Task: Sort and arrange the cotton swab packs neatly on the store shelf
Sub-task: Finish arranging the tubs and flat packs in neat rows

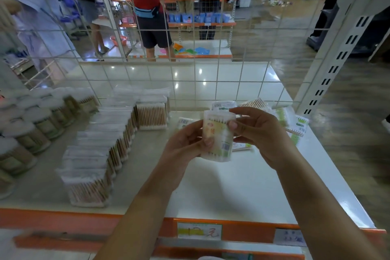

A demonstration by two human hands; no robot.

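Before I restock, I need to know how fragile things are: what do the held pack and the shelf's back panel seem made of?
Held pack: apparently clear glossy plastic, since the swabs show through.
Back panel: white-coated wire grid, probably metal; the store shows between its thin bars.

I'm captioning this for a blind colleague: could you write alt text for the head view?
Two hands, left hand and right hand, hold a pack of cotton swabs upright above a white shelf. Rows of packs line the left side, loose packs lie behind the hands, before a wire grid.
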